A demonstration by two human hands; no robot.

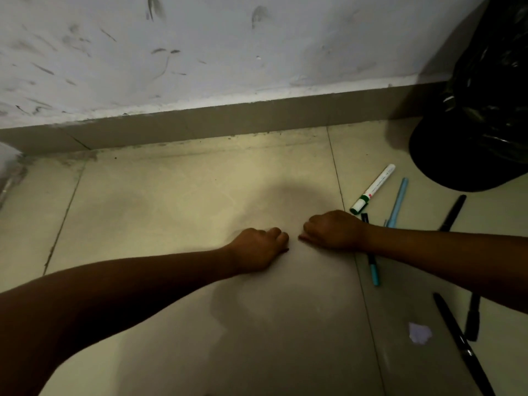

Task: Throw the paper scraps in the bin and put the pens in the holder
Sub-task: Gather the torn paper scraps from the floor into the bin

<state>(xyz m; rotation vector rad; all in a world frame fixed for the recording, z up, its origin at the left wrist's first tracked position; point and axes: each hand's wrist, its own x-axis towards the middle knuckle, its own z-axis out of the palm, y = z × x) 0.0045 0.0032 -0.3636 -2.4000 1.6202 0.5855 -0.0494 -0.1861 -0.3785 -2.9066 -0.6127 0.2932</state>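
My left hand (258, 247) and my right hand (333, 230) rest knuckles-down on the tiled floor, fingers curled, almost touching; nothing shows inside either. Several pens lie to the right: a white marker with a green cap (373, 189), a light blue pen (397, 202), a teal pen (374, 270) partly under my right forearm, and black pens (453, 212) (463, 344) (473, 318). One small pale paper scrap (419, 332) lies at the lower right. A bin lined with a black bag (480, 121) stands at the upper right. No pen holder is in view.
A scuffed white wall (200, 52) with a grey skirting (217, 124) runs across the back. Beige floor tiles (177, 201) fill the left and middle. My shadow falls over the lower floor.
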